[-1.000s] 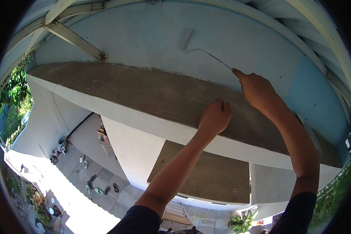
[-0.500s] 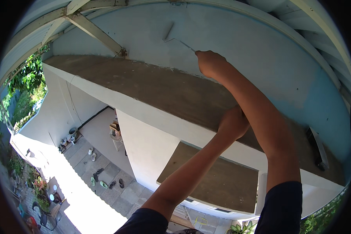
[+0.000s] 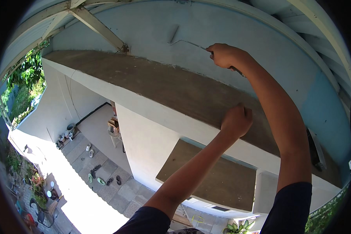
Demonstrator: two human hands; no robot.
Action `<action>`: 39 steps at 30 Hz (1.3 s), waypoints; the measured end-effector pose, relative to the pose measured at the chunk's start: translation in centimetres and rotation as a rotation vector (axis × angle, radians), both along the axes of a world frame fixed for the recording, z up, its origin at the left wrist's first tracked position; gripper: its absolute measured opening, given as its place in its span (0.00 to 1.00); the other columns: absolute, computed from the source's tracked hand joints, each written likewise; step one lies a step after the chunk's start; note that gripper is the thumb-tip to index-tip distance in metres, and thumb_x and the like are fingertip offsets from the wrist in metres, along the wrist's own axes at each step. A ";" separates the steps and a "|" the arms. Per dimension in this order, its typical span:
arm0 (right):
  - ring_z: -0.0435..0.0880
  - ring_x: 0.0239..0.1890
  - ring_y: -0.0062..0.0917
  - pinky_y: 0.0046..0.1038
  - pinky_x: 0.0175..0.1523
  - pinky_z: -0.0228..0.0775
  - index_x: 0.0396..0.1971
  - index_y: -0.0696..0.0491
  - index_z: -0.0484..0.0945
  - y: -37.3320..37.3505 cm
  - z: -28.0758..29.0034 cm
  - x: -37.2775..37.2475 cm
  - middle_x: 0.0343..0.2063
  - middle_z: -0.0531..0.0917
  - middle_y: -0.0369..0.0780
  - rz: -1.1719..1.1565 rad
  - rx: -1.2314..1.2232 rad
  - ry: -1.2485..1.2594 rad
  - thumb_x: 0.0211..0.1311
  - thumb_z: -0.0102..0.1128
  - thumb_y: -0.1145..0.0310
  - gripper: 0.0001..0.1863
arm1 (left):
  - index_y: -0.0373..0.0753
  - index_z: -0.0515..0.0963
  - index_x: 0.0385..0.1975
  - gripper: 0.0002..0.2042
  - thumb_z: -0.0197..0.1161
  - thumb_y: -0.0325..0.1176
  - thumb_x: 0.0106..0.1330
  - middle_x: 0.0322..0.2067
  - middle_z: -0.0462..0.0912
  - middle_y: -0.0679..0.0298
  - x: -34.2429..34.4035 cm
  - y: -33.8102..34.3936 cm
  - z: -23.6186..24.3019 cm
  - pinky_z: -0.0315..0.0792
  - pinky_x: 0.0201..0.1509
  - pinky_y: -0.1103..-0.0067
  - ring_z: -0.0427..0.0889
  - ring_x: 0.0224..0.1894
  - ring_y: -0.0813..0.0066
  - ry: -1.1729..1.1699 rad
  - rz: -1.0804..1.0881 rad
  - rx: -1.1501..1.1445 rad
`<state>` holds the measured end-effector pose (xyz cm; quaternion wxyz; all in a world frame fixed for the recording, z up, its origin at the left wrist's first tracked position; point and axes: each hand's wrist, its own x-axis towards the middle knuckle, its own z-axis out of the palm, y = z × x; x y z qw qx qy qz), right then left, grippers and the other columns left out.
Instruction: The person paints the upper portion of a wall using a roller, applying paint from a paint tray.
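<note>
Paint roller (image 3: 173, 34) is now further left up the pale blue wall (image 3: 230, 35) vs a sec ago, so the coat's spreading that way imo. Right hand (image 3: 222, 55) is fisted round its handle, left hand (image 3: 236, 121) curled shut, braced on the brown ledge (image 3: 152, 78) w/ nothing in it.

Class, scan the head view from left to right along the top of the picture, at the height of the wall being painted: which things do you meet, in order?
Green trees → slanted roof beam → paint roller → right hand gripping the roller's handle → blue patch of wall.
</note>
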<state>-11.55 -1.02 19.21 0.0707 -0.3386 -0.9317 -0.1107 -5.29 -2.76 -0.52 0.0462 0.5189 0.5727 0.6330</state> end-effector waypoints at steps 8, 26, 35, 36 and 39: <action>0.78 0.21 0.25 0.31 0.26 0.72 0.72 0.42 0.66 0.2 0.0 3.6 0.34 0.84 0.41 0.012 -0.076 -0.008 0.78 0.46 0.63 0.25 | 0.28 0.76 0.31 0.16 0.50 0.37 0.70 0.29 0.81 0.37 -0.4 0.4 -0.4 0.76 0.45 0.53 0.82 0.37 0.35 0.027 0.050 -0.013; 0.86 0.46 0.44 0.44 0.50 0.80 0.68 0.48 0.69 1.9 -6.3 8.0 0.44 0.86 0.49 0.034 0.249 0.170 0.74 0.47 0.72 0.24 | 0.29 0.76 0.41 0.18 0.50 0.40 0.71 0.36 0.84 0.40 0.3 -0.4 0.7 0.77 0.49 0.53 0.85 0.41 0.41 0.099 0.017 -0.187; 0.85 0.50 0.41 0.42 0.53 0.80 0.71 0.45 0.66 1.2 -5.8 -4.3 0.49 0.85 0.48 0.060 0.198 0.251 0.77 0.44 0.69 0.24 | 0.33 0.79 0.44 0.15 0.59 0.40 0.69 0.40 0.86 0.52 -0.9 2.0 -2.2 0.81 0.46 0.61 0.87 0.42 0.49 0.522 0.133 0.189; 0.86 0.50 0.41 0.42 0.52 0.79 0.70 0.45 0.67 1.8 -6.1 -3.2 0.48 0.85 0.48 0.069 0.201 0.258 0.77 0.44 0.69 0.24 | 0.32 0.79 0.42 0.15 0.58 0.40 0.69 0.38 0.86 0.50 -0.9 1.3 -1.2 0.80 0.47 0.59 0.86 0.41 0.48 0.510 0.021 -0.044; 0.86 0.46 0.44 0.44 0.51 0.79 0.69 0.44 0.68 3.2 -6.6 4.5 0.43 0.86 0.49 0.052 0.210 0.239 0.76 0.46 0.68 0.24 | 0.31 0.78 0.38 0.16 0.51 0.40 0.72 0.37 0.85 0.43 -0.3 0.9 0.1 0.77 0.49 0.55 0.85 0.42 0.43 0.079 -0.040 -0.128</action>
